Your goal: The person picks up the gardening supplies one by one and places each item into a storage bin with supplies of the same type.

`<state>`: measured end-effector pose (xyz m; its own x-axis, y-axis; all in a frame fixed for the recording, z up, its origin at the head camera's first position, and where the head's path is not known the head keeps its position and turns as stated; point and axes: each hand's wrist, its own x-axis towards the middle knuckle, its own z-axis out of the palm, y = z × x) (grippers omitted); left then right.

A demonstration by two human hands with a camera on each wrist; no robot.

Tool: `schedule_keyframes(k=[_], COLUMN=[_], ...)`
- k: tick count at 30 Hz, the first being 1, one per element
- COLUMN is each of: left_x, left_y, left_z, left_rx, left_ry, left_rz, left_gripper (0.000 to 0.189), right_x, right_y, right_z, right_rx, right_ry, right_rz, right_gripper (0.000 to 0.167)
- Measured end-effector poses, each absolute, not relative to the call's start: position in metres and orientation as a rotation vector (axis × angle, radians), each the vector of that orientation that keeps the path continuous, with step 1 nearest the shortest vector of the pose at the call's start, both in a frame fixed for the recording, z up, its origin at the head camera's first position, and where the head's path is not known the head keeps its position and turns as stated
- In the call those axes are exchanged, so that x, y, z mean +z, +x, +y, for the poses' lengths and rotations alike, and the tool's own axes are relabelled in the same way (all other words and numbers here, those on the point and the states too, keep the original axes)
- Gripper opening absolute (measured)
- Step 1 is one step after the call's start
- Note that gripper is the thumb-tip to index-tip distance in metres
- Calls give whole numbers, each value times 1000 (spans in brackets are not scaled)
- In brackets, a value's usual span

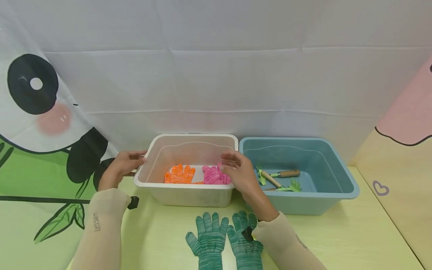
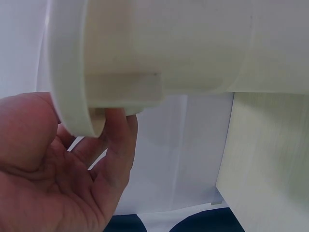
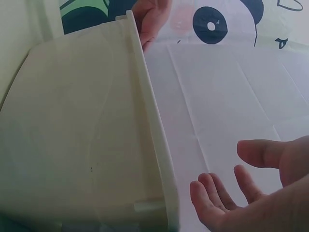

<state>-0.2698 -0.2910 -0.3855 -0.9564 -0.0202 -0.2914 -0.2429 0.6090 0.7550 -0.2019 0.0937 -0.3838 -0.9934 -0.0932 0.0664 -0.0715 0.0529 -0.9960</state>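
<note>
A white plastic bin [image 1: 189, 195] stands on the table with an orange glove [image 1: 180, 174] and a pink glove [image 1: 214, 175] inside. My left hand [image 1: 125, 167] holds its left rim; in the left wrist view the fingers [image 2: 116, 159] curl up beneath the rim [image 2: 70, 72]. Over the bin's right rim hovers my right hand [image 1: 241, 174], its fingers loosely bent and nothing in them. The right wrist view shows that hand [image 3: 270, 183] apart from the rim [image 3: 157, 130]. Two green knit gloves [image 1: 210, 240] lie flat in front, the right one partly covered by my sleeve.
Right beside the white bin is a blue bin [image 1: 303, 204] holding several small green garden tools with wooden handles [image 1: 288, 173]. A white cloth [image 1: 216, 82] hangs behind both bins. Printed panels border the pale table [image 1: 152, 232] at left and right.
</note>
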Motion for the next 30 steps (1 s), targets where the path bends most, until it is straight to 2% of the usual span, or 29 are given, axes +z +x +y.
schedule_keyframes(k=[14,30], left_x=[-387,-387], left_y=[-273,-274], left_z=[-292,-292], left_rx=[1273,1268], left_ry=[-225,-223], left_rz=[2584,2571], left_gripper=[59,59], right_x=[-394,-402], right_y=[-170,-147], right_z=[125,146], right_rx=[-2101,-2060], right_ry=[-267,-245], right_rz=[2247,2219], right_gripper=[34,32])
